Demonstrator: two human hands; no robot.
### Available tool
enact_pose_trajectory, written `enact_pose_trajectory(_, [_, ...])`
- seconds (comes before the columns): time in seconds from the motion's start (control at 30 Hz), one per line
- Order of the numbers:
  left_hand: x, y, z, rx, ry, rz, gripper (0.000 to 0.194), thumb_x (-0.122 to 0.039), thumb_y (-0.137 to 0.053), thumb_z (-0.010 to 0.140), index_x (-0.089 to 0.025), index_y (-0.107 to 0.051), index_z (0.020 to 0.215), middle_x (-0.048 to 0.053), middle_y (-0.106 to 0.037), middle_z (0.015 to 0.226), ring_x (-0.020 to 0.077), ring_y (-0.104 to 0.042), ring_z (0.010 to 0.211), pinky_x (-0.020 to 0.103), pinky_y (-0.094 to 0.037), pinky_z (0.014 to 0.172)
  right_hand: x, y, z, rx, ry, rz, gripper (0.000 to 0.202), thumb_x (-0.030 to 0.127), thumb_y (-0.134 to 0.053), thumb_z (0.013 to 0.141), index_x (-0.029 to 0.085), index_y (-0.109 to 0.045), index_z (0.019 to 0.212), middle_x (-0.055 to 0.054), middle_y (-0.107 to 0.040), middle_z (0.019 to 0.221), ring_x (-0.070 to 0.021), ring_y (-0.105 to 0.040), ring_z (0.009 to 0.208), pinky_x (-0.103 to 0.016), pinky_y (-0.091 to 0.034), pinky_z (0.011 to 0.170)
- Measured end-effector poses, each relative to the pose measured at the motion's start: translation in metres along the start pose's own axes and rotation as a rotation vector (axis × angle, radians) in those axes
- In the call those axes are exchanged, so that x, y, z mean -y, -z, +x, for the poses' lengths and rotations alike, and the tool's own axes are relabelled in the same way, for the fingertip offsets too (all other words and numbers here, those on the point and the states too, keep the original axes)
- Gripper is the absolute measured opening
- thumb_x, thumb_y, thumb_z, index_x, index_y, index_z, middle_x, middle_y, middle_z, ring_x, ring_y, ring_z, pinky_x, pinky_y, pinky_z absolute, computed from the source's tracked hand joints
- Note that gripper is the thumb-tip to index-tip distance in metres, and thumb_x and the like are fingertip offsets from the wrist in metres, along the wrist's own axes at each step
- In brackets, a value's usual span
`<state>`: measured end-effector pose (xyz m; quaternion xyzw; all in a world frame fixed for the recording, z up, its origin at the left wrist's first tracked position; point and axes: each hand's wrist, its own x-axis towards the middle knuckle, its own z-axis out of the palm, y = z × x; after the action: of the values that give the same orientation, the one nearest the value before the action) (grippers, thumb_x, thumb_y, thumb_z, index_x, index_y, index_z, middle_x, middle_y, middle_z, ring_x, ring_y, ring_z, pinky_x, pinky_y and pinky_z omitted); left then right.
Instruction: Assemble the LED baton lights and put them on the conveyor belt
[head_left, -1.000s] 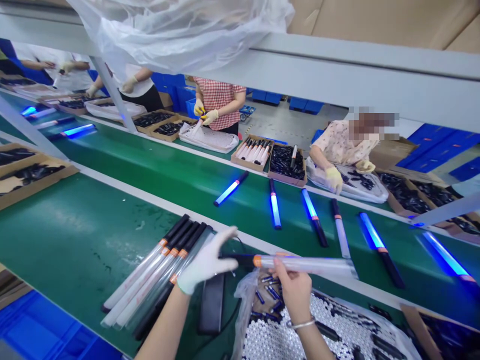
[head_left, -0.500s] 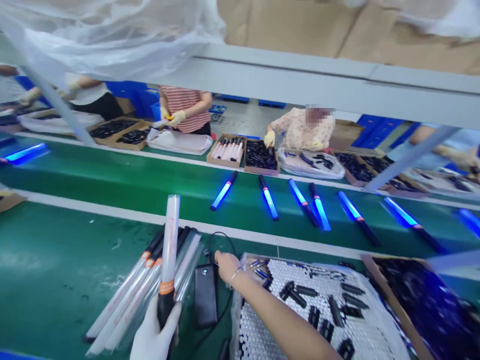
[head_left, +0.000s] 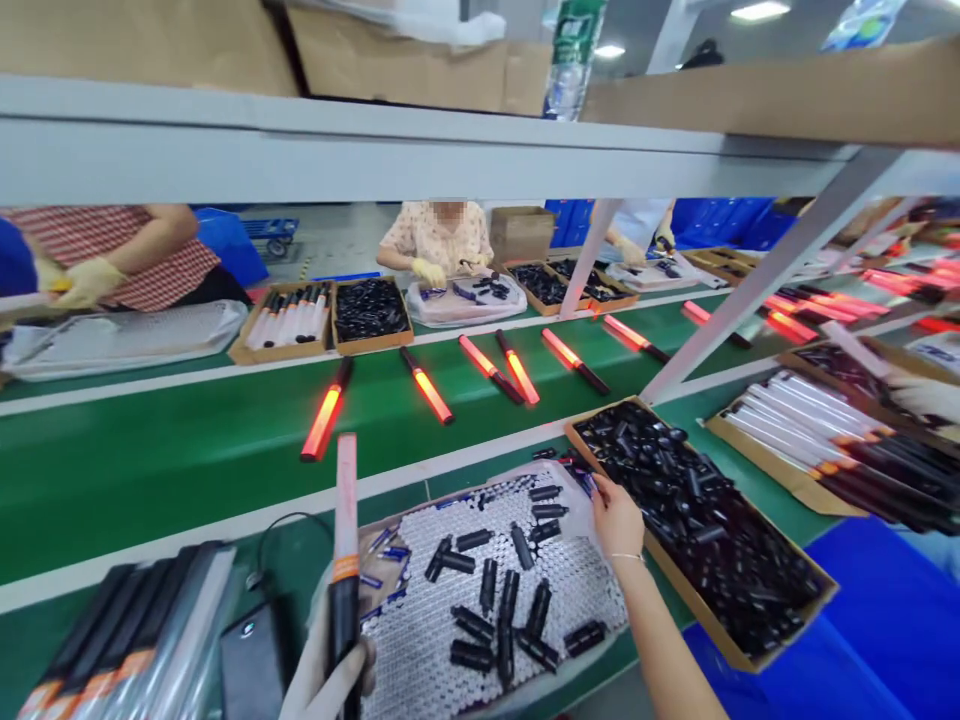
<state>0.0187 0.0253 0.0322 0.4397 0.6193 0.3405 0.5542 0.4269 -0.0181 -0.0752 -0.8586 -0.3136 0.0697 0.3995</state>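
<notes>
My left hand [head_left: 327, 672], in a white glove, is wrapped round the black handle of a light stick [head_left: 346, 520]. The stick stands upright, its clear tube unlit and an orange band at the joint. My bare right hand [head_left: 619, 522] is at the far right corner of a plastic-lined tray [head_left: 576, 492] of upright batteries. Its fingers are closed beside small dark and blue pieces; what they pinch is hidden. Several black cylindrical holders [head_left: 507, 620] lie on the batteries. Right of this hand is a cardboard box [head_left: 694, 608] of black parts.
Several unlit sticks [head_left: 112, 630] and a black power pack [head_left: 251, 660] with a cable lie at left. Red-lit sticks [head_left: 427, 393] lie on the green belt [head_left: 187, 450]. Co-workers sit across it. A shelf beam [head_left: 375, 165] and slanted post [head_left: 765, 280] cross the view.
My view has swung to the right. My right hand has gone from beside the power pack to the tray's far right corner. Belt sticks turned from blue to red. My left hand still holds its stick.
</notes>
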Motion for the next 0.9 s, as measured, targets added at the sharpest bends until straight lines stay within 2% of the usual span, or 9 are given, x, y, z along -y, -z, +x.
enact_pose_trajectory(0.07, [-0.014, -0.030, -0.009, 0.077, 0.024, -0.051, 0.093, -0.047, -0.073, 0.070, -0.033, -0.028, 0.151, 0.003, -0.067, 0.095, 0.0138, -0.059, 0.062, 0.022, -0.047, 0.053, -0.023, 0.004, 0.016, 0.007, -0.006, -0.025, 0.043, 0.027, -0.045, 0.076, 0.008, -0.071, 0.105, -0.018, -0.068, 0.098, -0.0277, -0.061, 0.083, -0.043, -0.047, 0.083])
enact_pose_trajectory(0.17, [-0.025, -0.060, -0.021, 0.096, 0.025, -0.158, 0.095, -0.042, -0.076, 0.068, -0.036, -0.027, 0.150, -0.005, -0.054, 0.061, 0.0082, -0.042, 0.044, 0.018, -0.034, 0.041, -0.033, 0.009, 0.017, 0.032, 0.026, -0.031, 0.045, 0.031, -0.044, 0.079, 0.009, -0.072, 0.107, -0.017, -0.068, 0.102, -0.0288, -0.061, 0.086, -0.042, -0.047, 0.083])
enact_pose_trajectory(0.3, [-0.025, -0.070, -0.031, 0.051, 0.017, -0.345, 0.092, -0.037, -0.074, 0.069, -0.032, -0.029, 0.149, -0.007, -0.043, 0.053, 0.0063, -0.033, 0.042, 0.014, -0.026, 0.037, -0.022, 0.029, -0.019, -0.038, 0.089, 0.078, 0.051, 0.049, -0.042, 0.087, 0.013, -0.072, 0.107, -0.013, -0.068, 0.106, -0.0270, -0.063, 0.088, -0.038, -0.049, 0.082])
enact_pose_trajectory(0.37, [-0.020, -0.063, -0.035, 0.032, 0.000, -0.423, 0.089, -0.032, -0.069, 0.071, -0.028, -0.029, 0.150, -0.007, -0.043, 0.052, 0.0063, -0.032, 0.041, 0.014, -0.026, 0.036, -0.003, 0.033, -0.049, 0.070, 0.161, 0.191, 0.049, 0.053, -0.045, 0.089, 0.016, -0.072, 0.104, -0.010, -0.069, 0.104, -0.0227, -0.066, 0.082, -0.031, -0.051, 0.075])
enact_pose_trajectory(0.43, [-0.014, -0.050, -0.038, 0.005, -0.005, -0.472, 0.086, -0.028, -0.063, 0.072, -0.024, -0.028, 0.150, -0.007, -0.044, 0.052, 0.0069, -0.034, 0.040, 0.015, -0.026, 0.036, 0.024, 0.025, -0.085, 0.313, 0.297, 0.288, 0.042, 0.049, -0.046, 0.092, 0.019, -0.072, 0.105, -0.007, -0.070, 0.103, -0.0192, -0.067, 0.082, -0.026, -0.053, 0.072])
enact_pose_trajectory(0.5, [-0.008, -0.033, -0.043, -0.047, -0.013, -0.478, 0.082, -0.027, -0.060, 0.072, -0.021, -0.030, 0.149, -0.006, -0.046, 0.053, 0.0076, -0.036, 0.039, 0.015, -0.027, 0.035, 0.055, 0.006, -0.123, 0.547, 0.461, 0.352, 0.034, 0.041, -0.046, 0.095, 0.020, -0.072, 0.104, -0.006, -0.070, 0.101, -0.0174, -0.067, 0.087, -0.025, -0.054, 0.076])
enact_pose_trajectory(0.57, [-0.002, -0.015, -0.051, -0.106, -0.036, -0.475, 0.076, -0.027, -0.059, 0.074, -0.018, -0.034, 0.145, -0.006, -0.044, 0.051, 0.0081, -0.036, 0.039, 0.016, -0.028, 0.034, 0.086, -0.021, -0.154, 0.657, 0.599, 0.377, 0.032, 0.033, -0.043, 0.097, 0.020, -0.071, 0.103, -0.006, -0.069, 0.100, -0.0170, -0.066, 0.091, -0.026, -0.053, 0.083])
enact_pose_trajectory(0.73, [0.005, 0.027, -0.076, -0.221, -0.108, -0.509, 0.064, -0.030, -0.061, 0.077, -0.018, -0.042, 0.137, -0.006, -0.046, 0.055, 0.0089, -0.040, 0.043, 0.017, -0.031, 0.036, 0.131, -0.077, -0.164, 0.562, 0.756, 0.201, 0.032, 0.020, -0.043, 0.090, 0.015, -0.071, 0.105, -0.011, -0.063, 0.103, -0.0222, -0.058, 0.099, -0.037, -0.050, 0.093])
enact_pose_trajectory(0.9, [0.020, 0.058, -0.090, -0.204, -0.106, -0.531, 0.055, -0.041, -0.061, 0.079, -0.015, -0.047, 0.126, -0.006, -0.044, 0.049, 0.0087, -0.037, 0.039, 0.017, -0.029, 0.034, 0.138, -0.080, -0.132, 0.483, 0.690, 0.051, 0.036, 0.018, -0.045, 0.086, 0.007, -0.068, 0.112, -0.017, -0.057, 0.103, -0.0281, -0.053, 0.098, -0.047, -0.045, 0.094])
